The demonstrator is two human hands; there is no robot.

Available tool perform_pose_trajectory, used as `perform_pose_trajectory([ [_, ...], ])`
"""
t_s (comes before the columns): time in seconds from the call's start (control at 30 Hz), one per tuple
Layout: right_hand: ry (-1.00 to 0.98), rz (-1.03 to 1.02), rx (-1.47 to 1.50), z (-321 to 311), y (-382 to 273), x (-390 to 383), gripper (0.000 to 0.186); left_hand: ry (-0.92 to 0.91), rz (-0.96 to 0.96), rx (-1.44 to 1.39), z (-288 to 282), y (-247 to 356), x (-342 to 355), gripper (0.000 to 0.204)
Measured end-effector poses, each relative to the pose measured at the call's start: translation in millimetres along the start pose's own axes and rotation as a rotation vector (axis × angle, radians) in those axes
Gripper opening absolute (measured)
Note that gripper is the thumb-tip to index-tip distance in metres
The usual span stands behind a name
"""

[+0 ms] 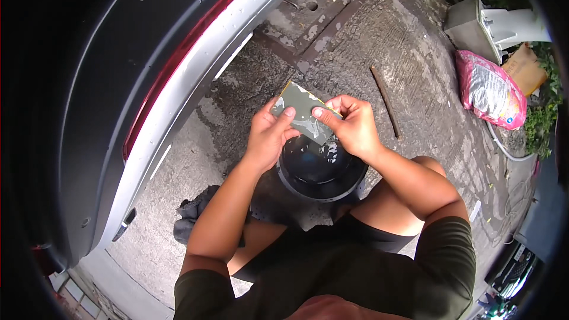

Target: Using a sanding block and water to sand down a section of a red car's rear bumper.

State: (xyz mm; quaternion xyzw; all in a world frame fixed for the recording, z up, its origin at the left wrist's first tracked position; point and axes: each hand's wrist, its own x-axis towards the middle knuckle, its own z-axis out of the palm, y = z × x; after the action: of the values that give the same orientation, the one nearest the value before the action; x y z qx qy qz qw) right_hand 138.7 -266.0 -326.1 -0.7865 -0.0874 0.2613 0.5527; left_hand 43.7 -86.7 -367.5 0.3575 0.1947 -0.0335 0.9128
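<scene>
One wet grey-green sheet (304,109), pinched by left hand (268,132) and right hand (355,125) above the black bucket (314,188); we judge it light, bendable, slippery, best held by opposite edges

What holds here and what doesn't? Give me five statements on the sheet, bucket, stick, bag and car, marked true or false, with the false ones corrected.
1. The left hand and right hand both hold the sheet. True.
2. The bucket is white. False: the bucket is black.
3. The stick is right of the sheet. True.
4. The bag is left of the car. False: the bag is far right, the car left.
5. The bag is partly pink. True.
</scene>
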Motion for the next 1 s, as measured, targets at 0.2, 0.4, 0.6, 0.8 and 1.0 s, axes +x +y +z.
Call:
perform_pose_trajectory([
  [0.2,-0.026,0.026,0.077,0,3,1,0.021,0.159,0.04,0.087,-5,2,0,0.032],
  [0.4,-0.032,-0.015,0.033,5,0,1,0.024,0.197,0.06,0.145,-10,4,-2,0.034],
  [0.6,-0.436,0.149,0.175,-10,3,11,0.043,0.054,0.062,0.318,3,6,3,0.033],
  [0.8,-0.245,0.118,0.392,10,24,9,0.04,0.268,0.124,0.427,-5,-4,18,0.038],
  [1.0,-0.511,-0.139,0.246,-12,-4,-13,0.056,0.048,-0.215,0.369,-23,-22,23,0.03],
])
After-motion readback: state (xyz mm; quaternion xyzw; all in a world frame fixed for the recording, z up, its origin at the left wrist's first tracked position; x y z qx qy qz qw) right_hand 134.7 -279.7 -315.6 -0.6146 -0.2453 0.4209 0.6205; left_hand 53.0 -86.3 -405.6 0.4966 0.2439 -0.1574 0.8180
